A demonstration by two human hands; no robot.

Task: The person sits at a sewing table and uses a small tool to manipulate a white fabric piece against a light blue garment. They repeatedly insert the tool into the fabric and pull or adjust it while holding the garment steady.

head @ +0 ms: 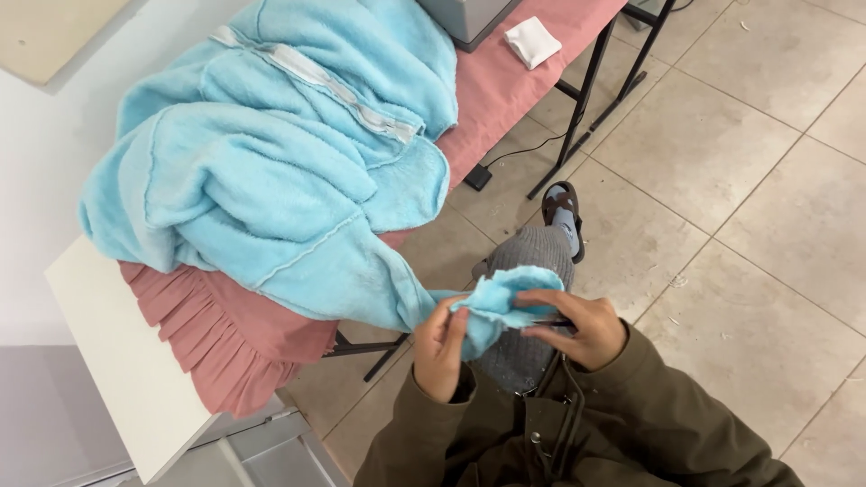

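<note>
Seated person, viewed from the head camera, both hands working one end of a light blue fleece garment (271,171). Left hand (439,347) has fingers and thumb pinched together on a fold of the fleece, just at the fingertips, with the cloth running up and away from them to the main heap. Right hand (577,326) holds the same end from the other side, fingers curled over the fabric edge; a thin dark tool (552,322) shows between those fingers, kind not clear. The two hands sit close together, the bunched fleece end between them. Beyond the left fingers, the bulk of the garment lies piled on a table covered with a pink ruffled cloth (225,347), its white zipper tape (316,77) facing up. Far beyond the right fingers, a small folded white cloth (532,41) rests on the pink cover. Under the hands, a grey-trousered knee and a sandalled foot (563,216) on beige tile floor (749,180).
</note>
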